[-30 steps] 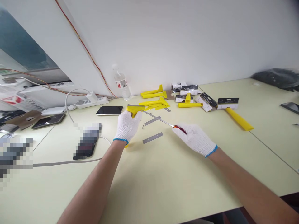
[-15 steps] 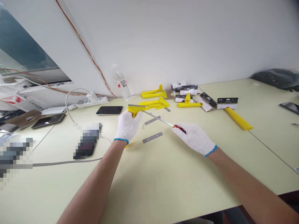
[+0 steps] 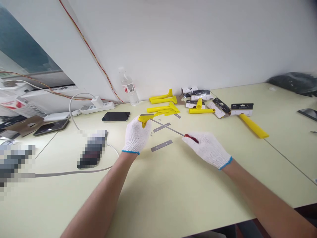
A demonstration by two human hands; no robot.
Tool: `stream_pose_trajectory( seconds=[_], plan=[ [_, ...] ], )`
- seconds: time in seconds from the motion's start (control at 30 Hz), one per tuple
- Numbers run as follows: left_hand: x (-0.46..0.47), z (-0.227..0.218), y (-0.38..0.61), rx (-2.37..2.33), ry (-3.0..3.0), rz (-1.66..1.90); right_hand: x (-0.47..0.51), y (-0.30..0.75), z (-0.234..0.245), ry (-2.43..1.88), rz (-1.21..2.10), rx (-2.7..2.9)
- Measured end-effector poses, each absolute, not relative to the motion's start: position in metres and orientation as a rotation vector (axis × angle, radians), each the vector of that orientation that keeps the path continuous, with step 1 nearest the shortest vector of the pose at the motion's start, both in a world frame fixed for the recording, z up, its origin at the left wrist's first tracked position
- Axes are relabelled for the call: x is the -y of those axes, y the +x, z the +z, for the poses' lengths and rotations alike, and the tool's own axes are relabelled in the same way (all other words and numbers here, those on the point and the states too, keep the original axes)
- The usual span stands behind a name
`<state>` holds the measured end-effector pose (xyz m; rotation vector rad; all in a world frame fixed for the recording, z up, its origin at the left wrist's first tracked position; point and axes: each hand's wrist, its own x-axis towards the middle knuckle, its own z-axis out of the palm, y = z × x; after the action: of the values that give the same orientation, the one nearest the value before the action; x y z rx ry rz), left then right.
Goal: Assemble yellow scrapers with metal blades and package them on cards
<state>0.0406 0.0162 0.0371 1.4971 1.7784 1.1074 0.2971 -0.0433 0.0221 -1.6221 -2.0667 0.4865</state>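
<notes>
My left hand (image 3: 136, 134), in a white knit glove, is closed around a yellow scraper (image 3: 144, 119) with a metal blade along its head. In my gloved right hand (image 3: 206, 147) is a screwdriver (image 3: 170, 127) with a red handle. Its long shaft points left, and the tip meets the scraper head or lies very close to it. Below the shaft a loose blade (image 3: 161, 145) rests on the table, and another blade (image 3: 158, 128) lies partly behind the shaft. Tiny screws (image 3: 152, 134) are scattered beside my left hand.
Yellow scraper parts (image 3: 162, 108) lie near the wall. Carded scrapers (image 3: 254, 126) are at the right. A water bottle (image 3: 130, 87) stands by the wall. Phones (image 3: 116, 116), a power strip (image 3: 106, 107) and a white cable (image 3: 116, 152) occupy the left side.
My left hand has turned slightly, tilting the scraper and carrying its head a little to the right. The screwdriver stays near the scraper head; my right hand has barely moved.
</notes>
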Motion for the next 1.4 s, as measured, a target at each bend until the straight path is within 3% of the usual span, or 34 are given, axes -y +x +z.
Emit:
stream_pose_trajectory(
  seconds=[0.1,0.27,0.33,0.43,0.6,0.7,0.77,0.93,1.03,1.13,1.33,1.4],
  plan=[
    [-0.016,0.036,0.039,-1.802,1.647,1.105,0.043,0.300,0.022,-1.602,0.735,1.982],
    [-0.013,0.039,0.034,-1.840,1.848,1.055,0.044,0.302,0.026,-1.584,1.587,1.497],
    [-0.011,0.039,0.033,-1.866,1.899,1.020,0.045,0.300,0.028,-1.550,1.732,1.402],
    [-0.009,0.038,0.032,-1.914,1.946,0.974,0.048,0.296,0.028,-1.649,1.476,1.539],
    [-0.008,0.033,0.030,-1.989,1.977,0.958,0.053,0.282,0.011,-1.682,0.503,1.974],
    [-0.007,0.030,0.029,-2.015,1.991,0.963,0.055,0.277,0.005,-1.665,0.403,2.027],
    [-0.006,0.029,0.029,-2.010,2.012,0.965,0.054,0.279,0.008,-1.630,0.706,1.959],
    [-0.006,0.023,0.033,-1.967,2.066,0.989,0.049,0.293,0.021,-1.602,1.836,1.287],
    [-0.009,0.020,0.030,-1.994,2.066,1.010,0.049,0.297,0.028,-1.358,2.091,1.164],
    [-0.012,0.018,0.025,-2.019,2.052,1.035,0.050,0.295,0.028,-1.411,1.891,1.343],
    [-0.012,0.017,0.022,-2.052,2.018,0.979,0.055,0.279,0.008,-1.714,0.466,2.008],
    [-0.012,0.016,0.023,-2.068,2.018,0.963,0.057,0.276,0.004,-1.731,0.356,2.025]
  ],
)
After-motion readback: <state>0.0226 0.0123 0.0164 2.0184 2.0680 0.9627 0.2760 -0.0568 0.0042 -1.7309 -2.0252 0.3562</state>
